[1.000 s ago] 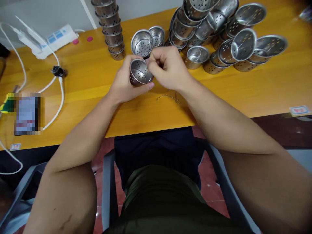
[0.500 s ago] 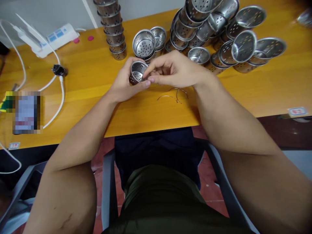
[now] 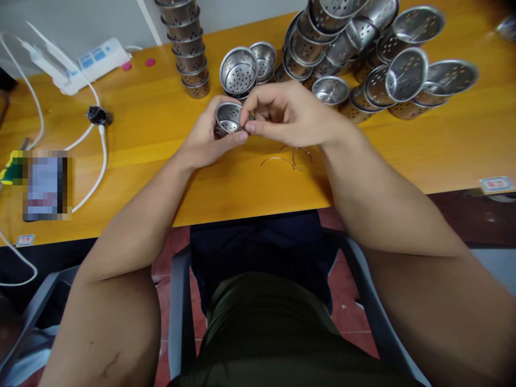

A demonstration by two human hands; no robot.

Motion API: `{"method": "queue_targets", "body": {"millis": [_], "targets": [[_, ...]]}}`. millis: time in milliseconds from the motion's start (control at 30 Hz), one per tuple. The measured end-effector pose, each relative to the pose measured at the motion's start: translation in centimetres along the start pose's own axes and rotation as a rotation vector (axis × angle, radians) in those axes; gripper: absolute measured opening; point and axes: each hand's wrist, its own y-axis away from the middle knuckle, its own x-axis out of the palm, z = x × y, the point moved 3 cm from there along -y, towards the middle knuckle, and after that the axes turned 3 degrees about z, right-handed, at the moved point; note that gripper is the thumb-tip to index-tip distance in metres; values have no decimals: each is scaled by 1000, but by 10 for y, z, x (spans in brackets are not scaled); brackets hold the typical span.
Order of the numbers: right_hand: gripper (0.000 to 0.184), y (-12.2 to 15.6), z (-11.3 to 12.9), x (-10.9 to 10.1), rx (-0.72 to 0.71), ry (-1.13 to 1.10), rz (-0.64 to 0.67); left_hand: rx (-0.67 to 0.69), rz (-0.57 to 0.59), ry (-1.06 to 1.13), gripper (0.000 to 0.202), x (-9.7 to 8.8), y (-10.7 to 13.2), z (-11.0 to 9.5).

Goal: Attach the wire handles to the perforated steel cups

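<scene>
Just above the wooden table [image 3: 153,161], the perforated steel cup [image 3: 228,119] sits in my left hand [image 3: 203,141], fingers curled around it. My right hand [image 3: 294,115] pinches its rim. Loose wire bails [image 3: 288,158] lie near, with heaped cups [image 3: 363,48] beyond.

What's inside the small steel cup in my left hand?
The cup in the left hand shows only its bare perforated inner wall. The right hand pinches at the rim, hiding that edge.
</scene>
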Motion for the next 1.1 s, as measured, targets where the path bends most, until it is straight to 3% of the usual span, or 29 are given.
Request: {"method": "queue_targets", "body": {"millis": [133, 367, 567, 733, 1100], "targets": [[58, -2, 3, 0, -92, 44, 14, -68, 12, -18, 106, -1, 1, -5], [68, -2, -3, 5, -57, 34, -39, 15, 23, -6, 118, 1, 5, 3], [54, -4, -11, 5, -45, -16, -27, -202, -6, -133, 82, 0, 4, 22], [55, -4, -13, 5, -46, -33, -41, -160, -9, -102, 85, -4, 0, 25], [59, -1, -8, 3, -12, 36, -17, -234, -12, -129, 78, -2, 0, 7]]}}
